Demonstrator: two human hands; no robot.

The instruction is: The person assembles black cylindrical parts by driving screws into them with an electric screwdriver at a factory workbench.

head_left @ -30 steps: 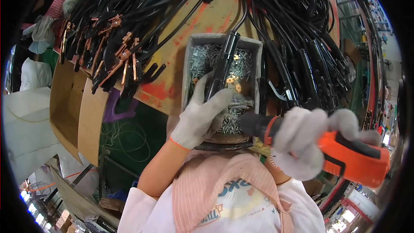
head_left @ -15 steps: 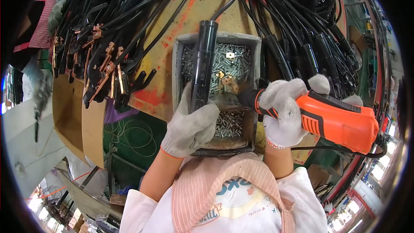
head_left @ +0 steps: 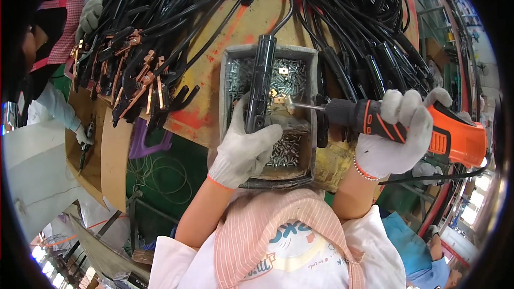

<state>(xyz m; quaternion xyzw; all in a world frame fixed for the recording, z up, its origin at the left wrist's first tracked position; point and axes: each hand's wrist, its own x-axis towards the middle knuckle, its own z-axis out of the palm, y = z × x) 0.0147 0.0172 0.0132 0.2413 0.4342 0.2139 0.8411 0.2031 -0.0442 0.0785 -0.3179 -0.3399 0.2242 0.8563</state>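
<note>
Black electrode-holder handle [head_left: 260, 83] stands upright in left hand [head_left: 243, 147], gripped at its lower end over the grey screw tray [head_left: 231, 75]. Orange power screwdriver [head_left: 423, 128], held tight in right hand [head_left: 396, 131], lies horizontal w/ bit tip just right of handle's mid-length, perpendicular to its long axis.

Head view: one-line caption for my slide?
Gloved left hand holds a black handle over a screw tray; right hand aims an orange driver.

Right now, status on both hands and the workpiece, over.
Left hand gripping black handle upright over grey screw tray. Right hand holding orange power screwdriver, bit at the handle's side. Black cables piled behind, none crossing the bit.
</note>
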